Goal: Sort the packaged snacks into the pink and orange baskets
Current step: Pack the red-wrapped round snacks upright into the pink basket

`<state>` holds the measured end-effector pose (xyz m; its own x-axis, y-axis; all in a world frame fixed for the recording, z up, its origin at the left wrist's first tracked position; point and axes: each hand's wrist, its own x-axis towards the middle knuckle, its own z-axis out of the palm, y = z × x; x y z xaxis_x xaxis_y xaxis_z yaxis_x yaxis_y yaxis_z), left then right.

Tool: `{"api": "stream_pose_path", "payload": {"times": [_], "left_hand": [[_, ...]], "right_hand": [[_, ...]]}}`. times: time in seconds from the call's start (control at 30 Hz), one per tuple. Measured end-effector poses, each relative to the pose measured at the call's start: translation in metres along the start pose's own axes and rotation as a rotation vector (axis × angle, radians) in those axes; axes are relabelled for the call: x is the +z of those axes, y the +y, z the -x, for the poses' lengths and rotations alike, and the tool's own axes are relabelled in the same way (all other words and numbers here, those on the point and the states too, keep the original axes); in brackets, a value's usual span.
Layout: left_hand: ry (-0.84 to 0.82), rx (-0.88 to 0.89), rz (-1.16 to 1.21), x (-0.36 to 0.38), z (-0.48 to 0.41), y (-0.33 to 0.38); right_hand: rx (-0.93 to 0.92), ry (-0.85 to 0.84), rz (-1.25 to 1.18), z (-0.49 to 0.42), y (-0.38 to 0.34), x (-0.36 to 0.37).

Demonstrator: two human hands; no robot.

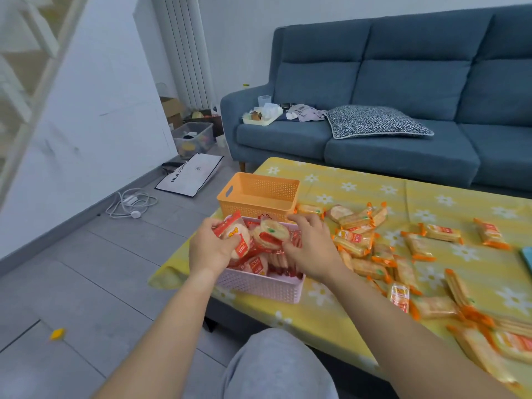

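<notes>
Here we go: our left hand (213, 249) hovers over the near-left corner of the pink perforated plastic basket (259, 286), its fingers and thumb curled round a red-wrapped round cracker packet (234, 237) that is held tilted just above the pile. That pink basket sits at the near-left edge of the tabletop (359, 185), which wears a yellow cloth dotted with white daisies. The basket is heaped with more red-wrapped round packets (259, 266). One round packet with a green spot (273, 230) stands up on top of the heap, right between our two hands. Our right hand (312, 249) is over the basket's right side, fingers bent above the packets; whether they grip anything, we cannot tell from here. Just behind the pink basket stands the orange perforated plastic basket (259, 194), its slot handle facing left. Off to the right, orange-wrapped rectangular cracker packets (357, 240) lie scattered over the cloth, all the way to the near-right edge. Behind the tabletop runs a blue fabric sofa (403, 82), with a black-and-white patterned cushion (377, 120) lying on its seat.
</notes>
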<state>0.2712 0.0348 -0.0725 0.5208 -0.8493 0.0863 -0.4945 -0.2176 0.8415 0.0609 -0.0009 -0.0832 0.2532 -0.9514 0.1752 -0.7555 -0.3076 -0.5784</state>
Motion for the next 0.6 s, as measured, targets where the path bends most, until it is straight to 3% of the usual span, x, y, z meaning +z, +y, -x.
{"api": "stream_pose_path", "payload": {"times": [0.17,0.33,0.47,0.6], "left_hand": [[-0.042,-0.033,0.045,0.013,0.008,-0.005],[-0.084,-0.001,0.063,0.028,0.012,-0.012],[-0.112,0.070,-0.143,0.036,0.015,-0.011],[-0.107,0.184,-0.456,0.039,0.015,-0.005]], "right_hand": [[-0.213,-0.173,0.153,-0.011,-0.019,0.001],[-0.233,-0.366,0.270,-0.030,-0.031,0.001],[-0.177,-0.449,0.293,-0.043,-0.022,0.004],[-0.230,-0.359,0.346,-0.049,-0.015,0.008]]}}
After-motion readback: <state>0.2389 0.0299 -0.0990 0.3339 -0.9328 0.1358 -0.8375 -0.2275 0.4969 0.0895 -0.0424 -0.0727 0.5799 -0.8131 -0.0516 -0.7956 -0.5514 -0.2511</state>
